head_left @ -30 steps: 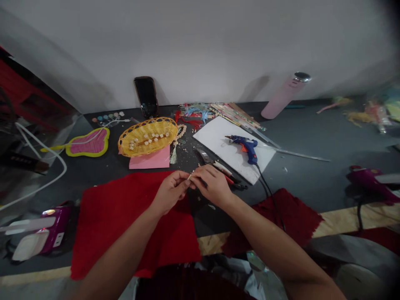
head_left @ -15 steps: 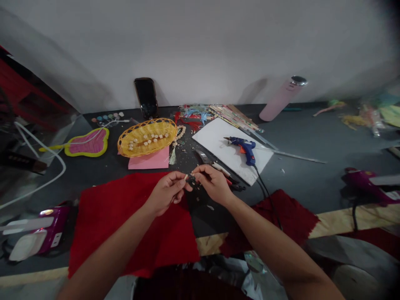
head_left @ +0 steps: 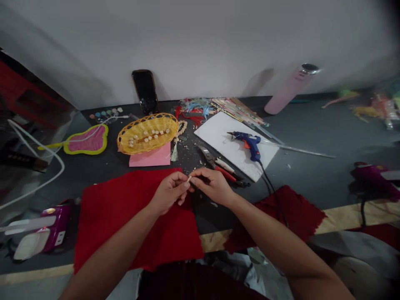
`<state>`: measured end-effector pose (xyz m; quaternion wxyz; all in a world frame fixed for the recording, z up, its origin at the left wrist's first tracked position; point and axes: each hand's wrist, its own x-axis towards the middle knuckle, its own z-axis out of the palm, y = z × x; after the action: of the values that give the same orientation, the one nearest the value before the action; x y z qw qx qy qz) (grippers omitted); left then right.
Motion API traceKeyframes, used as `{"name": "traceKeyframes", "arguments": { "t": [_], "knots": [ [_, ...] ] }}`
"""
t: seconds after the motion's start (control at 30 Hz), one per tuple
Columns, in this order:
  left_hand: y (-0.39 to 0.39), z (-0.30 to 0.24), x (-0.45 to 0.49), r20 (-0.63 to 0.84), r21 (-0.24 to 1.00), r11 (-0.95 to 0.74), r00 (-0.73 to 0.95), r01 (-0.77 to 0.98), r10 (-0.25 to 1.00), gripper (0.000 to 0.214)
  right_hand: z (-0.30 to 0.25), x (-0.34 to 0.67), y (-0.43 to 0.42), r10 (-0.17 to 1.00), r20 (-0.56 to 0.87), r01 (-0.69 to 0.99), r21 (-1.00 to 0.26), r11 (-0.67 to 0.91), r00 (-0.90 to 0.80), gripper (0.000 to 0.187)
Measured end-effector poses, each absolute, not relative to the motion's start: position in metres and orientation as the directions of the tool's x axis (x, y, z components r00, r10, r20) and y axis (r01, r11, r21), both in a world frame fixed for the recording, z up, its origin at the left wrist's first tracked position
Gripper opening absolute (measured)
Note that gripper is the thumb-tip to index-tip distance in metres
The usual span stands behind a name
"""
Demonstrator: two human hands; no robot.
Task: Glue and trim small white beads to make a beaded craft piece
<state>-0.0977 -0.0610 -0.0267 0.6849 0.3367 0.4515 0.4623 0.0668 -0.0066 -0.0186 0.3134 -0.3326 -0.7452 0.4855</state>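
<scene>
My left hand [head_left: 171, 192] pinches a short pale stick [head_left: 189, 178] above the right edge of a red cloth [head_left: 131, 204]. My right hand [head_left: 213, 186] meets it there, thumb and forefinger closed at the stick's end; whether they grip the stick itself or a tiny piece is too small to tell. Just beyond my right hand lie red-handled pliers [head_left: 223, 171] and small pale crumbs. A yellow wicker basket [head_left: 146, 134] with several small pale beads stands on pink paper [head_left: 150, 157], beyond my left hand. To the right, a blue glue gun [head_left: 248, 142] rests on a white board [head_left: 215, 128].
A phone [head_left: 145, 91] leans on the wall, and a pink tumbler [head_left: 289, 92] stands at the back right. Tassels and thin sticks [head_left: 240, 111] lie behind the board. The glue gun's black cord [head_left: 271, 187] runs to the front edge. A purple device [head_left: 58, 227] sits at left.
My hands have come together, with the right fingers now at the stick's end. The whole view has shifted slightly, and the pliers show more fully.
</scene>
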Motion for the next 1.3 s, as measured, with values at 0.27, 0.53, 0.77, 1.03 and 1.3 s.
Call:
{"name": "traceKeyframes", "arguments": {
  "t": [0.27,0.53,0.77,1.03,1.3],
  "knots": [
    [-0.061,-0.026,-0.098,-0.311,0.874,0.356,0.182,-0.330,0.933,0.024,-0.019,0.067,-0.007,0.787,0.102,0.166,-0.954,0.251,-0.608,0.017],
    [-0.061,-0.027,-0.099,-0.303,0.860,0.363,0.215,-0.359,0.929,0.023,-0.020,0.066,-0.007,0.792,0.051,0.158,-0.970,0.184,-0.608,0.016],
    [-0.061,-0.025,-0.099,-0.313,0.844,0.363,0.186,-0.396,0.931,0.023,-0.022,0.066,-0.007,0.784,0.011,0.139,-0.982,0.125,-0.621,0.013],
    [-0.059,-0.017,-0.103,-0.385,0.785,0.430,0.191,-0.446,0.903,0.024,-0.019,0.070,-0.006,0.769,0.004,0.104,-0.990,0.092,-0.640,0.014],
    [-0.058,-0.016,-0.110,-0.338,0.777,0.357,0.135,-0.519,0.931,0.035,-0.015,0.075,-0.002,0.818,0.057,0.131,-0.978,0.160,-0.572,0.014]
  ]
}}
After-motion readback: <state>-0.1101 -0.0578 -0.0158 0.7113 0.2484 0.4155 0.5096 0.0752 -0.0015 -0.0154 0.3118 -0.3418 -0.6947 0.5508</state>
